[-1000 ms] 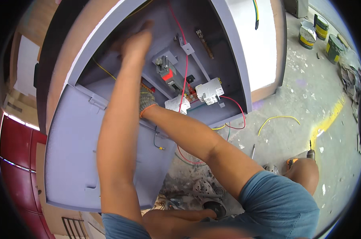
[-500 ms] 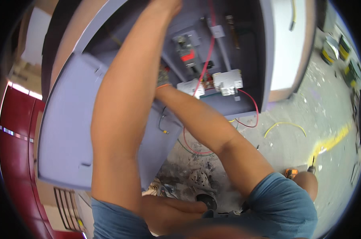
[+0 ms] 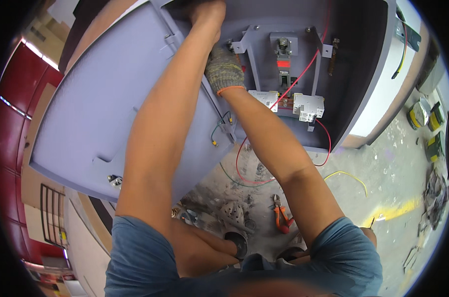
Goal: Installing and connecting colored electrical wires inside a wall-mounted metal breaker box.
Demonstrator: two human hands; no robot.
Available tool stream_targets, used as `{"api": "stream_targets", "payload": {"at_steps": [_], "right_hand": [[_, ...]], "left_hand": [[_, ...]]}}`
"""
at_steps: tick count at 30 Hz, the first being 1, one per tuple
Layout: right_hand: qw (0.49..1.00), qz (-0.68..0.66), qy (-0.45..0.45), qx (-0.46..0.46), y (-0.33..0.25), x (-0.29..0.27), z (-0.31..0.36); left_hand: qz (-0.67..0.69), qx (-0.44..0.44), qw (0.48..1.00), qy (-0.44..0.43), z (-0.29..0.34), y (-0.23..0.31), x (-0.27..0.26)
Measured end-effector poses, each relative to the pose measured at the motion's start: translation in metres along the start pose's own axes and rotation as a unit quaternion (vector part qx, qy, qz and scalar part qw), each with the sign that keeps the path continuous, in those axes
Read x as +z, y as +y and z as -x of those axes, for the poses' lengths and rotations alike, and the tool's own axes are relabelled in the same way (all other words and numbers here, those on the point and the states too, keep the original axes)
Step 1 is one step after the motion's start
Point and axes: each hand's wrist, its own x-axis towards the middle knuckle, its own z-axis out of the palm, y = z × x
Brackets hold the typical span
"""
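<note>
My left arm reaches up into the top left of a grey metal cabinet (image 3: 360, 106). My left hand (image 3: 209, 14) is bare at the wrist, and its fingers are lost in shadow at the picture's upper edge. In a grey knitted glove with an orange cuff, my right hand (image 3: 225, 71) is at the cabinet's left inner side, beside the open door (image 3: 93, 99). My left forearm partly covers its fingers, so what they grip cannot be made out. Right of the glove are a breaker with a red band (image 3: 284, 64) and two white breakers (image 3: 309, 105). A red wire (image 3: 303, 71) crosses them.
Orange-handled pliers (image 3: 282, 215) lie on the floor below my right forearm, near a perforated clog (image 3: 233, 212). A yellow wire (image 3: 350, 174) lies to the right. Paint buckets (image 3: 419, 114) stand at the far right. A small green wire (image 3: 216, 133) hangs at the door's hinge side.
My view has shifted, so the cabinet sits further right and lower. The gloved right hand now shows beside my left forearm, which hid most of it. The pliers have come into sight.
</note>
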Motion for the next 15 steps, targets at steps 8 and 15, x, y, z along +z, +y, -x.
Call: {"api": "stream_targets", "payload": {"at_steps": [8, 15], "right_hand": [[0.998, -0.061, -0.009, 0.008, 0.011, -0.036, 0.059], [0.996, 0.046, -0.068, 0.031, 0.014, -0.030, 0.054]], "left_hand": [[0.002, -0.085, 0.996, -0.025, 0.006, 0.010, -0.004], [-0.009, -0.142, 0.988, -0.064, 0.004, 0.022, -0.011]]}}
